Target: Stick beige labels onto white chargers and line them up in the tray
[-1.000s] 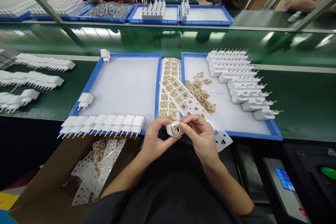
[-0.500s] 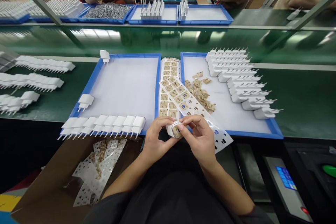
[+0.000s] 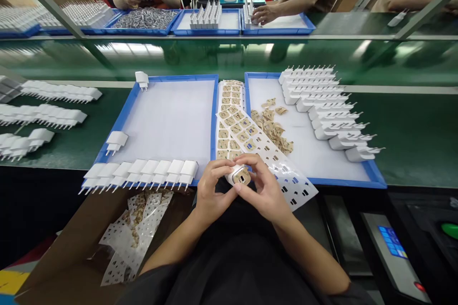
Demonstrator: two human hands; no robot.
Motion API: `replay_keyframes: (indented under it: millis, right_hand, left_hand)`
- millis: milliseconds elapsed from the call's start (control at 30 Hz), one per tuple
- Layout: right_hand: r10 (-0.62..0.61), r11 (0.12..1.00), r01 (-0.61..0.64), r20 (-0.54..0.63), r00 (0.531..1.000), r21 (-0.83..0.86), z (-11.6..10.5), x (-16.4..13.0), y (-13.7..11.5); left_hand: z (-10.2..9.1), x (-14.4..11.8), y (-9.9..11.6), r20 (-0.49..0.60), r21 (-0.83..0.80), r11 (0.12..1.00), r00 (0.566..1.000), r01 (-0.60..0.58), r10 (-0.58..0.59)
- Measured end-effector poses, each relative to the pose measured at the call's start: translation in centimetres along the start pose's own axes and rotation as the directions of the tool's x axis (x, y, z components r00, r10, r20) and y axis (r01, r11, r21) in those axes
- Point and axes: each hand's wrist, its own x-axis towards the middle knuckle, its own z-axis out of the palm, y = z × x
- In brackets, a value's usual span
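The right hand (image 3: 265,190) has just shifted its fingers off the tan, slotted sticker (image 3: 242,177) to grip the edges of the small white plastic charger (image 3: 234,174), pinched too by the left hand (image 3: 213,193) near the perforated white sheet (image 3: 264,143), suggesting to me the sticker is nearly seated.

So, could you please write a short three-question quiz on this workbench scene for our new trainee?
1. True or false: only the left hand touches the white adapter.
2. Fill in the blank: the left tray and the right tray both have ____ rims.
3. Where does the heap of tan scraps lie?
A. In the left tray
B. In the right tray
C. On the green bench

Key: 1. False; the right hand touches it too. 2. Blue. 3. B.
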Motion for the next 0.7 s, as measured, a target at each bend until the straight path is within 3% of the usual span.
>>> replay_keyframes:
  millis: [200, 500, 700]
  right_hand:
    - [0.090, 0.958, -0.082, -0.015, 0.996, 0.273, 1.2, -0.2, 0.6]
    - [0.071, 0.948, -0.052, -0.050, 0.996, 0.315, 1.5, -0.2, 1.2]
    - [0.125, 0.942, -0.090, -0.088, 0.988, 0.325, 1.6, -0.2, 1.0]
  left_hand:
    - [0.3, 0.1, -0.3, -0.036, 0.032, 0.995, 0.995, -0.091, 0.092]
    - [0.4, -0.1, -0.6, -0.081, 0.048, 0.990, 0.987, -0.134, 0.137]
    - [0.5, -0.1, -0.7, -0.082, 0.104, 0.980, 0.980, -0.171, 0.179]
